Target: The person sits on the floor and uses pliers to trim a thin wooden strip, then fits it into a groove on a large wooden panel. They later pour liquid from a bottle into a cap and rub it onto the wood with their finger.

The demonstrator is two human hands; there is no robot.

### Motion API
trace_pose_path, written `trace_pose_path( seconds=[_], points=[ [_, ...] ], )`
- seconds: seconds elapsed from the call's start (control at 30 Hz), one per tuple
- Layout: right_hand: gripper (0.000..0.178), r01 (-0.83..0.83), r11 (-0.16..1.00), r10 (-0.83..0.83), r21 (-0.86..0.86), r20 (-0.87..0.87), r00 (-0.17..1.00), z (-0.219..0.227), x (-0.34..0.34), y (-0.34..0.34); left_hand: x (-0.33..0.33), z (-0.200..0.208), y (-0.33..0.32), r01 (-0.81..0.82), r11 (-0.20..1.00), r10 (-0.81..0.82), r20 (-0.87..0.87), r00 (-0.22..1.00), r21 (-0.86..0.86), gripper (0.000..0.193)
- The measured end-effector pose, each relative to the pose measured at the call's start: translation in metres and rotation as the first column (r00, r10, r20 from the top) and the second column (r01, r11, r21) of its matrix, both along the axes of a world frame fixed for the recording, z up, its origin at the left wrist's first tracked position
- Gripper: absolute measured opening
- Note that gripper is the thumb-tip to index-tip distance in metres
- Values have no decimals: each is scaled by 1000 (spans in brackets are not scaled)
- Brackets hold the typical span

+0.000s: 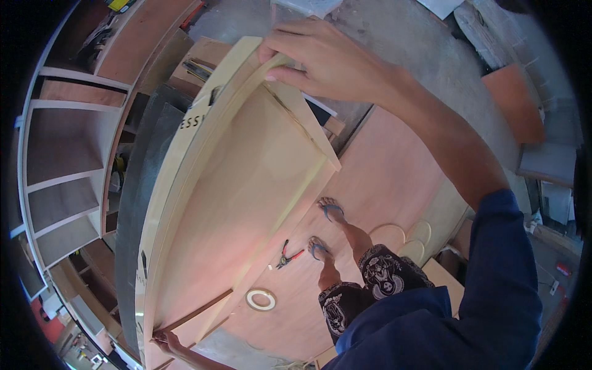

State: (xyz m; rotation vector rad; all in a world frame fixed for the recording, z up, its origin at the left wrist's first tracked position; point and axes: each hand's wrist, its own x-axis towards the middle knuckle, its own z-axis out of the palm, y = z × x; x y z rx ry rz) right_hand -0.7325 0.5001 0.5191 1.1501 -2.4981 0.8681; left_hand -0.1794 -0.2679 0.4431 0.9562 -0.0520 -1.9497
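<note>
A large wooden panel (228,185) with a pale raised rim stands tilted before me. Dark letters mark the outside of the rim. At the panel's upper end, my right hand (314,58) is closed around the rim, thumb below and fingers over the top. Far down at the lower left, my left hand (166,342) grips the rim's other end, beside a brown wooden strip (200,311); its fingers are partly hidden. On the reddish plywood sheet (394,166) by my feet lie red-handled pliers (287,256) and a roll of tape (261,300).
A pale open shelf unit (65,179) runs along the left, with a dark slab (145,179) between it and the panel. My sandalled feet (324,225) stand on the plywood. Thin wooden rings (414,234) lie to their right. Boards (515,102) lean at the upper right.
</note>
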Motion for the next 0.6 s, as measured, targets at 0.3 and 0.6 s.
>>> trace_pose_path(
  seconds=[0.3,0.6],
  points=[
    [13,41,988,-40,-149,10,999,-23,0,-8,-20,20,21,-196,978,191,65,979,74,18],
    [10,0,953,34,-304,108,994,-47,-16,-23,-22,21,19,-168,975,171,-8,985,143,14]
  ],
)
